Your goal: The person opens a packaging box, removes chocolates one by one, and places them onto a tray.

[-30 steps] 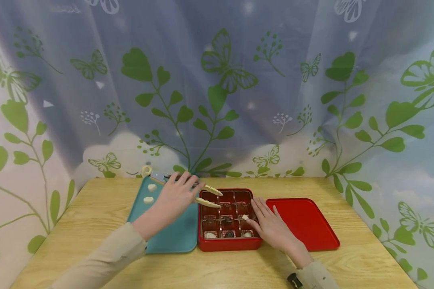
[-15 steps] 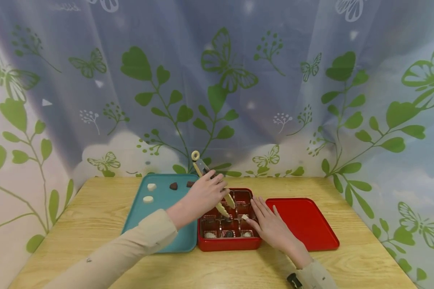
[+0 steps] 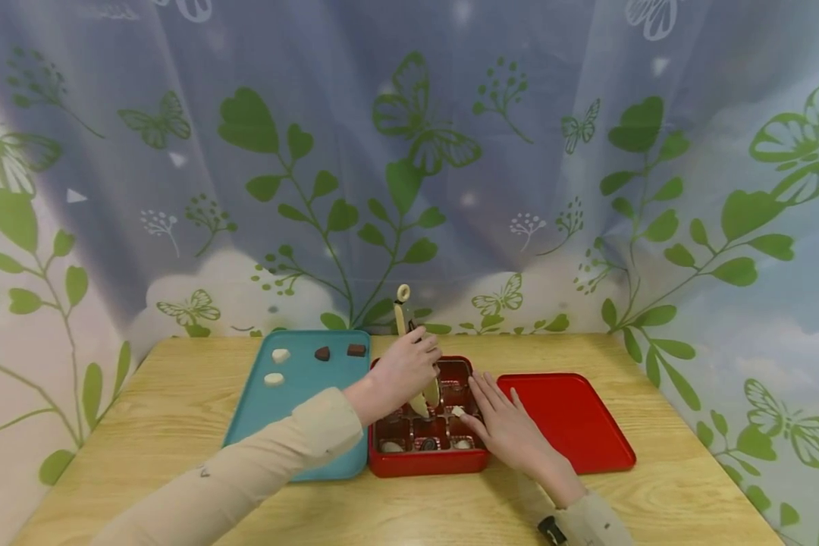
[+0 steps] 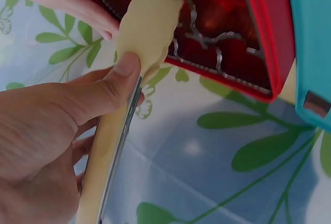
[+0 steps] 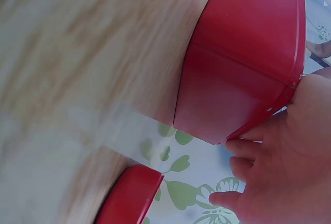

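My left hand (image 3: 404, 368) grips a pair of cream-coloured tongs (image 4: 147, 22), its thumb pressing on one arm of them. The tongs stand steeply, tips down over a middle compartment of the red box (image 3: 428, 464); whether anything is between the tips is hidden. Clear dividers split the box into compartments. In the front row sit a dark chocolate (image 3: 428, 444) and pale ones, such as the white chocolate (image 3: 462, 444) at right. My right hand (image 3: 512, 428) rests with extended fingers along the box's right rim; another white piece (image 3: 458, 411) shows by its thumb.
Left of the box lies a blue tray (image 3: 259, 413) bearing two white chocolates (image 3: 274, 379) and two dark chocolates (image 3: 322, 353). To the right is a flat red lid (image 3: 566, 421). A patterned curtain (image 3: 423, 227) hangs behind the wooden table (image 3: 191, 379).
My left hand has swung the tongs rightward from beside the tray and turned them upright, tips lowered into the box. The tray's dark chocolates have come into sight. My right hand stays put.
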